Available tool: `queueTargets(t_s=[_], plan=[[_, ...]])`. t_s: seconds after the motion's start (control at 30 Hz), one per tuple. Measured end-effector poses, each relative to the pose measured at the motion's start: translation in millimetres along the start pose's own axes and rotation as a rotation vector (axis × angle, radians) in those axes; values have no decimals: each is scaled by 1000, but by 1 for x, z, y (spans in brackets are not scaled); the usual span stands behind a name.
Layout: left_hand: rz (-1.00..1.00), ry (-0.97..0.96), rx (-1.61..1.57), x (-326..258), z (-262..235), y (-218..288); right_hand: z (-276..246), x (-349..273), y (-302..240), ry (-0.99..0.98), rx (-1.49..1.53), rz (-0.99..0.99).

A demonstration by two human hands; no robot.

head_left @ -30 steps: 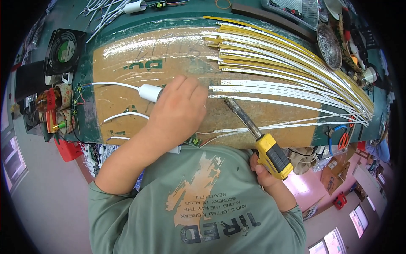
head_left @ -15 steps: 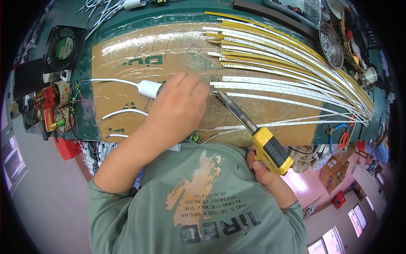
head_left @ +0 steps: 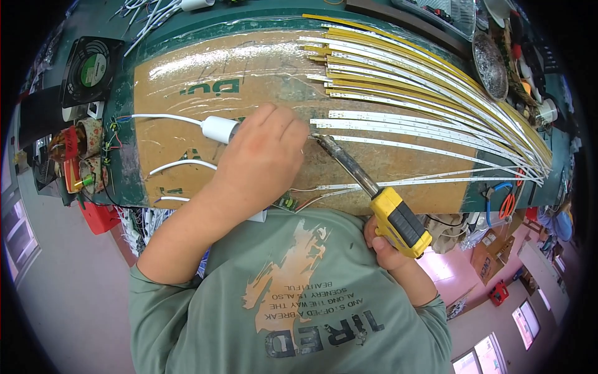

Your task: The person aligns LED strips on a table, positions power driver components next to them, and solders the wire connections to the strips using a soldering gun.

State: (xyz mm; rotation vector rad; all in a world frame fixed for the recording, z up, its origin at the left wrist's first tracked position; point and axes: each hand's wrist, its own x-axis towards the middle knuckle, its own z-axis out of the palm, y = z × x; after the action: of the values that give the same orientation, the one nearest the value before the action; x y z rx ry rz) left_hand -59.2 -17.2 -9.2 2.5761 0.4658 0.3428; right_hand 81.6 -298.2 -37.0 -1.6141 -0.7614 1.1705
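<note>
My right hand (head_left: pixel 387 244) is closed round the yellow and black handle of a soldering iron (head_left: pixel 398 218). The dark, worn barrel slants up to the left, its tip close to the left end of a white LED strip (head_left: pixel 398 144) and to my left fingers. My left hand (head_left: pixel 266 146) is curled palm down over the cardboard, fingertips pinched together on the hidden side. What they pinch does not show. A white tubular housing (head_left: pixel 217 129) with a white cable (head_left: pixel 165 116) emerges from beside the left knuckles; a dark part at its right end runs under the hand.
Many white and yellow LED strips (head_left: pixel 398 65) fan out at the right over the cardboard sheet (head_left: pixel 168 81). At the left stands a black fan (head_left: pixel 93 71). Orange-handled scissors (head_left: pixel 507 202) and blue-handled pliers (head_left: pixel 491 198) lie at the right. A small green circuit board (head_left: pixel 286 202) rests near my shirt.
</note>
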Motion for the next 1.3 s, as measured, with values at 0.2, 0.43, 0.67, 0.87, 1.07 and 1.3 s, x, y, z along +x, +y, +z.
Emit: queueTargets(t_s=[0.2, 0.43, 0.67, 0.87, 1.07, 1.3], plan=[[1, -15, 16, 0, -1, 1, 2, -1, -2, 21, 32, 8], [1, -20, 23, -2, -2, 0, 4, -2, 0, 68, 9, -14], [4, -4, 4, -1, 0, -1, 0, -2, 2, 3, 120, 32], [4, -4, 5, -2, -1, -1, -1, 0, -4, -10, 71, 79], [10, -11, 12, -1, 0, -1, -1, -1, -3, -1, 20, 98], [-5, -11, 1, 0, -2, 0, 1, -3, -2, 27, 82, 93]])
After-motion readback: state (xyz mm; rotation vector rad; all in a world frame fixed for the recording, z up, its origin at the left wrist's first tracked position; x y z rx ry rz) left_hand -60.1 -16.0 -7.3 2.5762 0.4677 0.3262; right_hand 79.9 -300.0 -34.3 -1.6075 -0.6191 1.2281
